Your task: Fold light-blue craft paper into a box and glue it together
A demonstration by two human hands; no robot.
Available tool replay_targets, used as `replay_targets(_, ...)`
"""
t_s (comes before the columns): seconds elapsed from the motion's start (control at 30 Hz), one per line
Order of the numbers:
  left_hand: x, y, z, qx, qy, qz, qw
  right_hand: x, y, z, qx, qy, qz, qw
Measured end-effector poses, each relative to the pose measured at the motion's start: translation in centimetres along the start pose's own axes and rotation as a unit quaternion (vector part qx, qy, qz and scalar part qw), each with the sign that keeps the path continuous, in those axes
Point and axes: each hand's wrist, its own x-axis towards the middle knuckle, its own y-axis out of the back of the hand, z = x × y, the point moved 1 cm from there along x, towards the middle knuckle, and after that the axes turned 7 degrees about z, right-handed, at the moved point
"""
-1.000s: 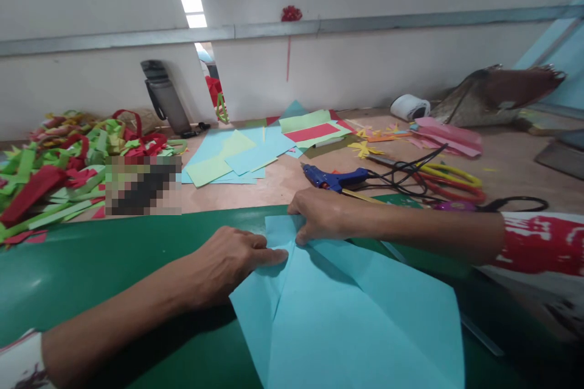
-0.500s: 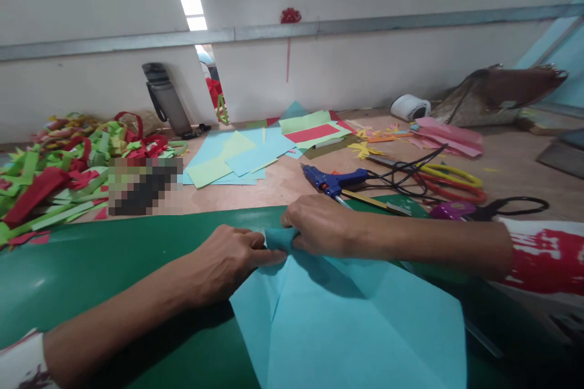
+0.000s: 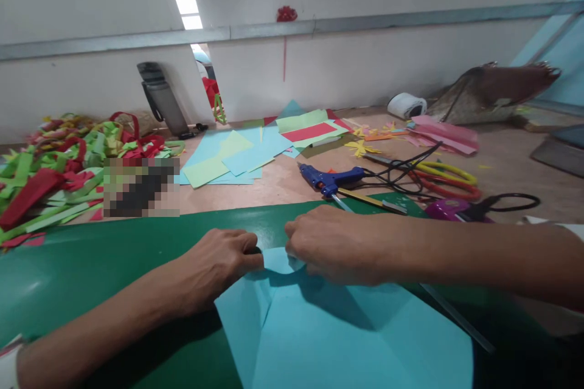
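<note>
The right hand point(image 3: 322, 246) has its grip closed on a large light blue paper sheet point(image 3: 360, 346), fingertips pinching the curled strip along its top edge, near the middle of the frame. The left hand point(image 3: 225, 264), left of centre, has its grip on the left end of that same fold, thumb on top, the other fingertips partly hidden. The sheet spreads from the hands to the bottom edge, creased down its left part, over a glossy dark green cover point(image 3: 150, 243). A thin clear stick point(image 3: 460, 319) lies at lower right, just beside the sheet.

Above the right hand, on the tan table point(image 3: 278, 194), lies a blue glue gun point(image 3: 331, 179) with black cord, near a slim yellow tool point(image 3: 365, 197) with a grey end. Right of centre are scissors with yellow and orange-red handles point(image 3: 449, 176). Overlapping blue, green and red paper sheets point(image 3: 237, 152) lie above centre. At middle left is a heap of green and red strips point(image 3: 68, 170), with a grey bottle point(image 3: 164, 103) leaning against the wall behind. A white roll point(image 3: 406, 106) and a brown bag point(image 3: 502, 94) sit at upper right
</note>
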Motion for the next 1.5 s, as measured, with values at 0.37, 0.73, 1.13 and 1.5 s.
replay_targets(0.37,0.0,2.2,0.4,-0.101,0.061,-0.001,0.993,-0.7,-0.9,-0.8,-0.09,0.044,-0.014,0.995)
replay_targets(0.73,-0.5,1.5,-0.5,-0.179,0.117,0.036,0.976,-0.7,-0.7,-0.8,-0.039,0.013,0.004,0.999)
replay_targets(1.13,-0.5,1.9,1.1,-0.219,0.08,0.003,0.972,0.5,-1.2,2.0,0.047,-0.176,0.106,0.978)
replay_targets(1.5,-0.7,0.8,1.5,-0.129,0.035,0.07,0.989,-0.1,0.8,-1.9,0.098,0.001,0.147,0.984)
